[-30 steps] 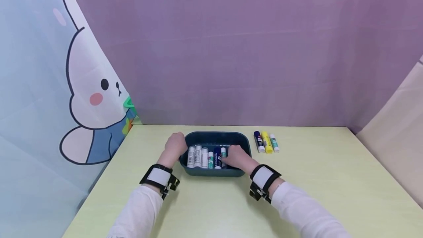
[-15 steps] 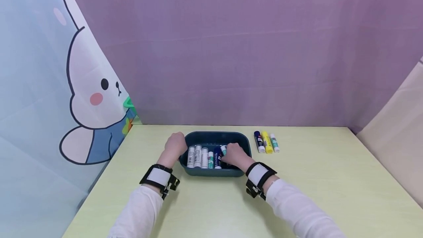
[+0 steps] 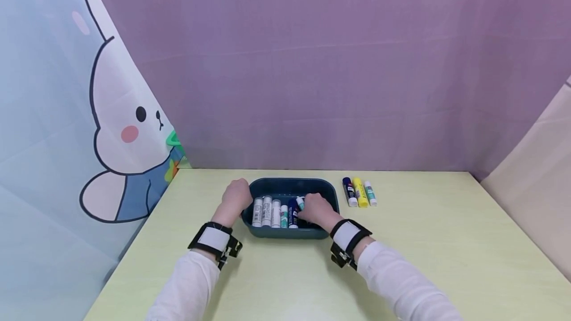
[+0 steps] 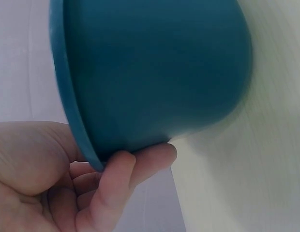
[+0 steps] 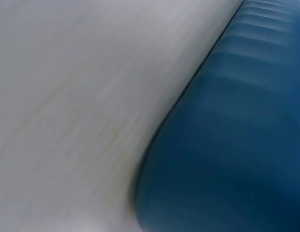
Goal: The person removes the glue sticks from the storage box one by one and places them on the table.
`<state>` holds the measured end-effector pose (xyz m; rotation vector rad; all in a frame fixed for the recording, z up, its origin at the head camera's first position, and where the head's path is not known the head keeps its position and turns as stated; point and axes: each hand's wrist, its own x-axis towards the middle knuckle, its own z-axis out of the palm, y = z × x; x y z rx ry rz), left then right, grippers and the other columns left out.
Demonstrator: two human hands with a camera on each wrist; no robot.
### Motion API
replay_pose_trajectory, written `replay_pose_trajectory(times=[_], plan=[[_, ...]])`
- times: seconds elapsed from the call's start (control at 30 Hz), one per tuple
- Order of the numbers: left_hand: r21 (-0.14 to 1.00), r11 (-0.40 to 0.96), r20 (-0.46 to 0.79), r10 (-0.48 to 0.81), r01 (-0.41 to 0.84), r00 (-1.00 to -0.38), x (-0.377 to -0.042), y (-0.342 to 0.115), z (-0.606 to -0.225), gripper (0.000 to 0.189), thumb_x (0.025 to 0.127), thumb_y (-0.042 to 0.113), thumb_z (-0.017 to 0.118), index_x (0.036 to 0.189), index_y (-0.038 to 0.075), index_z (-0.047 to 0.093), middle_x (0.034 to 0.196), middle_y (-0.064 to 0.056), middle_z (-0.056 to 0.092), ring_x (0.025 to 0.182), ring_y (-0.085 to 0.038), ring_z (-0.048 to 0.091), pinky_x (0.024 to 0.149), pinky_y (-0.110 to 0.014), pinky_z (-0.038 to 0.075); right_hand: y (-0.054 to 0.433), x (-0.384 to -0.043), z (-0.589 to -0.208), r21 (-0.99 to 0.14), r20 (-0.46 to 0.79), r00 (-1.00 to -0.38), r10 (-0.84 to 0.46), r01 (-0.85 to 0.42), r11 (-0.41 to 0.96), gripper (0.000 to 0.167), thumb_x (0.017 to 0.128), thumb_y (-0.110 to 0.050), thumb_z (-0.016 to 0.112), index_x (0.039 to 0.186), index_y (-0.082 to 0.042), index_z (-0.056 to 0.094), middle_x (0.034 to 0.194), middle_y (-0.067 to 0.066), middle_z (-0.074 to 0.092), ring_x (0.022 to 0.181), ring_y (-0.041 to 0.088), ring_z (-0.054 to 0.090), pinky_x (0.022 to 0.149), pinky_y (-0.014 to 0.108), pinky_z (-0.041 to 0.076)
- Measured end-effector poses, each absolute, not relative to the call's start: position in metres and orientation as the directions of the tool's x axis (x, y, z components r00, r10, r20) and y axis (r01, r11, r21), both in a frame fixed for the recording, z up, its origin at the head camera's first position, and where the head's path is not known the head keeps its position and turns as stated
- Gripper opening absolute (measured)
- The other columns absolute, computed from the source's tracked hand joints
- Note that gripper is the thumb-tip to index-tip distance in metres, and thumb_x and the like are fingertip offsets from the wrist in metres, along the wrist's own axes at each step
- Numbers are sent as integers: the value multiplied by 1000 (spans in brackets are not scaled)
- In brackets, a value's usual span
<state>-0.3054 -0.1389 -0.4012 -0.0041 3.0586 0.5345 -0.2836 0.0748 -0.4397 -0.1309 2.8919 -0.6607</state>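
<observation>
A dark teal plastic basket (image 3: 290,233) sits on the table, with glue sticks lying side by side in it. My left hand (image 3: 237,196) grips the basket's left end; in the left wrist view its fingers (image 4: 155,157) lie against the outer wall under the rim. Inside the basket's right part, my right hand (image 3: 317,209) pinches a glue stick (image 3: 300,203) with a white end and teal label, tilted and mostly hidden by the hand. Just left of it lie a navy glue stick (image 3: 293,213), a small green-and-white one (image 3: 284,216) and white ones (image 3: 266,211).
To the right of the basket, a navy glue stick (image 3: 350,192), a yellow one (image 3: 360,192) and a small teal-and-white one (image 3: 370,193) lie in a row on the pale table (image 3: 428,232). A purple curtain (image 3: 321,73) hangs behind the table. The right wrist view shows only the basket's outer wall (image 5: 222,145) and tabletop.
The right hand has shifted slightly left, and the glue stick in it has gone from upright in the row to tilted. The left hand stays on the basket's end.
</observation>
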Motion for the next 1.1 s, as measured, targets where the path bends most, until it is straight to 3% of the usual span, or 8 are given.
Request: replay_pose_trajectory(times=[0.33, 0.53, 0.77, 0.93, 1.1], plan=[[342, 940, -30, -2, -12, -1000, -306, -138, -403, 14, 87, 1, 56, 97, -8, 62, 91, -22, 65, 57, -27, 62, 38, -30, 49, 79, -285, -434, -441, -154, -980, -124, -44, 896, 21, 83, -24, 71, 73, -7, 63, 55, 1, 61, 47, 12, 60, 44, 23, 46], [341, 940, -31, -1, -12, -1000, -306, -138, -402, 15, 87, 1, 56, 98, -8, 62, 91, -23, 65, 58, -27, 62, 38, -30, 49, 84, -285, -423, -450, -173, -978, -118, -28, 893, 20, 83, -22, 70, 79, -4, 62, 57, 3, 61, 52, 16, 63, 43, 25, 47], [336, 942, -33, 3, -9, -999, -305, -138, -402, 15, 87, 1, 56, 98, -8, 62, 90, -23, 65, 55, -26, 62, 37, -30, 49, 91, -286, -403, -502, -170, -974, -147, -43, 864, 19, 84, -16, 67, 74, -2, 59, 59, 7, 62, 56, 23, 67, 49, 29, 55], [334, 943, -36, 4, -8, -999, -304, -139, -401, 15, 87, 1, 56, 97, -8, 62, 89, -23, 65, 53, -26, 61, 37, -30, 49, 104, -287, -380, -551, -142, -977, -161, -57, 833, 16, 84, -14, 66, 81, -1, 57, 68, 8, 62, 63, 26, 68, 58, 35, 59], [339, 941, -40, 3, -11, -999, -304, -139, -400, 15, 87, 1, 56, 98, -9, 61, 89, -23, 65, 52, -25, 61, 37, -30, 49, 123, -291, -355, -563, -92, -984, -155, -77, 823, 15, 82, -13, 64, 86, 2, 62, 76, 11, 63, 64, 26, 68, 53, 29, 58]])
